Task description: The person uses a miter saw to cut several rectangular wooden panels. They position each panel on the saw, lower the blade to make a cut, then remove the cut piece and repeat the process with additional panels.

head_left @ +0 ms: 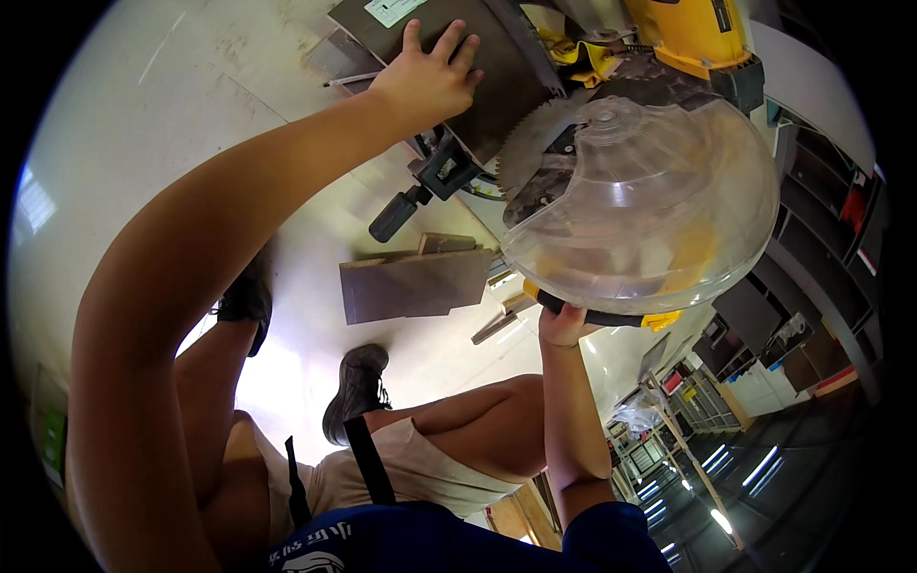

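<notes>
Left hand (pixel 430 81), 12 o'clock: fingers spread flat on dark panel (pixel 511 72), likely steadying it. Right hand (pixel 564 328), 4 o'clock: wrapped round saw handle (pixel 611 318), presumably controlling blade (pixel 528 141).

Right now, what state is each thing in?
Left hand: spread, on the dark board
Right hand: grip closed on the saw handle
Dark board: under the left hand
Saw blade: partly exposed; spinning unclear
Clear guard: over part of the blade
Grey panel: on the floor
</notes>
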Motion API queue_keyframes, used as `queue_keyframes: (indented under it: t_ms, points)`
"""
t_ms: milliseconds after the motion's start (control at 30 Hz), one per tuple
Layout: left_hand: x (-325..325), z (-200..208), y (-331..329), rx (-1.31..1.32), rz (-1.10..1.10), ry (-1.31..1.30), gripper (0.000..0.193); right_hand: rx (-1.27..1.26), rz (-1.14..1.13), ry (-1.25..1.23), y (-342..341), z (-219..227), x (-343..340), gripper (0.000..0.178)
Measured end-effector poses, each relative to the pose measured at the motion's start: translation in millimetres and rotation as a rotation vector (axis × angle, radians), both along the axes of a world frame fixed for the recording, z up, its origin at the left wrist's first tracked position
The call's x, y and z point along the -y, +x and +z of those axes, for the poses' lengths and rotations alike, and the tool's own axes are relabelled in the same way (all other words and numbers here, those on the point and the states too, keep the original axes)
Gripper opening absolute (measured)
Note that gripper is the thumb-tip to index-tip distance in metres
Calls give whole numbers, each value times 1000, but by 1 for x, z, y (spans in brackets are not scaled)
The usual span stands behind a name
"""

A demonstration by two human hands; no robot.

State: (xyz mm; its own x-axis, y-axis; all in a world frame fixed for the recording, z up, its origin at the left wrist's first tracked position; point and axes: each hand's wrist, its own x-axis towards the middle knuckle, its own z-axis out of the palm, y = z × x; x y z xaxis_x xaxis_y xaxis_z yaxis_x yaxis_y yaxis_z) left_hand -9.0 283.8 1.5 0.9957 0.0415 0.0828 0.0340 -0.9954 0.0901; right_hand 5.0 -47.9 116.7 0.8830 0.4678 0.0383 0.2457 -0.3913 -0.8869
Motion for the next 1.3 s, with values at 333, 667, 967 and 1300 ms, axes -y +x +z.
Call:
queue_keyframes:
  t_ms: [333,667,967,1300]
  points:
    - [-1,9,0,-64,-39,-9,46,30,-88,68,-5,-8,-2,57]
    - [1,12,3,-119,-19,-4,53,77,-140,86,-6,-15,-1,86]
    - [-6,28,-2,-211,-65,-60,61,-168,-105,120,-8,-17,14,94]
    - [3,42,10,-281,-30,-122,71,-438,-297,386,23,55,-28,78]
